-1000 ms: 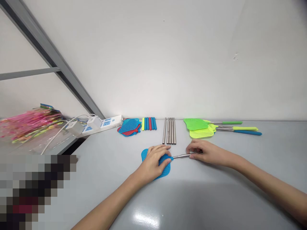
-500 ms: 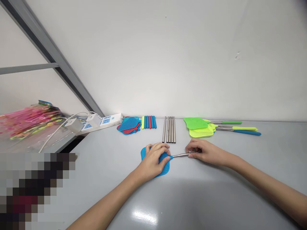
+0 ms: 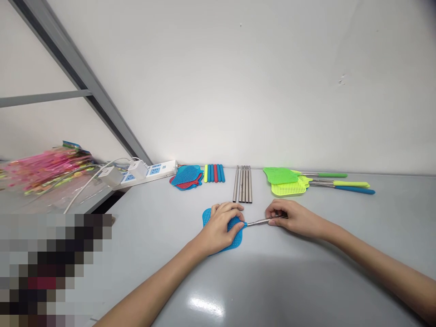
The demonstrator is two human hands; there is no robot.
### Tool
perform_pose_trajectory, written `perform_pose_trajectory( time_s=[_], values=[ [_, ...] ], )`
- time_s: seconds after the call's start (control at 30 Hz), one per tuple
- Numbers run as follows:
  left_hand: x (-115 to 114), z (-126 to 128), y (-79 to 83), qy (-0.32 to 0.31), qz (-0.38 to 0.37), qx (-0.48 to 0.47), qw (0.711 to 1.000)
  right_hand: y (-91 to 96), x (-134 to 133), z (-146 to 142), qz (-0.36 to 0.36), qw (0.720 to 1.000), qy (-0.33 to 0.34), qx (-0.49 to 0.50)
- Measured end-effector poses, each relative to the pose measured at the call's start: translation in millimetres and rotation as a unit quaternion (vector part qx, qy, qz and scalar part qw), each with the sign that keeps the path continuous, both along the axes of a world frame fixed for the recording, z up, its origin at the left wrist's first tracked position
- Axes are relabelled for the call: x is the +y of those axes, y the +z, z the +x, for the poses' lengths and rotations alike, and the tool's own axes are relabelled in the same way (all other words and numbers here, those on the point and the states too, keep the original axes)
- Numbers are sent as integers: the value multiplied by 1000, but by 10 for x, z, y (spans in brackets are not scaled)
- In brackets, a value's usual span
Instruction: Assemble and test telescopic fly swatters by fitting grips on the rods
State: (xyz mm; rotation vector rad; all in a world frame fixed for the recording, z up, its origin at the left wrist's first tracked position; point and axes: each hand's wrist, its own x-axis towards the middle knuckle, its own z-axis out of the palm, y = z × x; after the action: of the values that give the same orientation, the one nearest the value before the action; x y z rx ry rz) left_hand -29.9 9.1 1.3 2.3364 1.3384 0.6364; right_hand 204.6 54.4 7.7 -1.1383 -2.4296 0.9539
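A blue mesh swatter head (image 3: pixel 234 240) lies flat on the grey table (image 3: pixel 289 281). My left hand (image 3: pixel 220 227) rests on top of it, fingers curled over it and pressing it down. A thin metal rod (image 3: pixel 259 222) runs from the head's neck to the right. My right hand (image 3: pixel 293 217) has its fingers closed round the far end of that rod. Both hands are close together, near the table's middle.
Along the wall lie a stack of blue and red swatter heads (image 3: pixel 186 176), coloured handle grips (image 3: pixel 214 173), several metal rods (image 3: pixel 243 189) and finished green and yellow swatters (image 3: pixel 289 181). A white power strip (image 3: pixel 150 171) and packaged pink items (image 3: pixel 47 165) sit at left.
Both hands stay on the blue head and the rod. The camera has shifted slightly, so everything sits a little to the right in the picture.
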Motion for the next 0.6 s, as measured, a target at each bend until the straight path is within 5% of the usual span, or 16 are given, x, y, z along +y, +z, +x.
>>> perform_pose_trajectory(
  time_s=[0.6],
  values=[
    [-5,25,-21,8,18,-3,1000,-60,-93,-102,3,999,-32,34]
  ],
)
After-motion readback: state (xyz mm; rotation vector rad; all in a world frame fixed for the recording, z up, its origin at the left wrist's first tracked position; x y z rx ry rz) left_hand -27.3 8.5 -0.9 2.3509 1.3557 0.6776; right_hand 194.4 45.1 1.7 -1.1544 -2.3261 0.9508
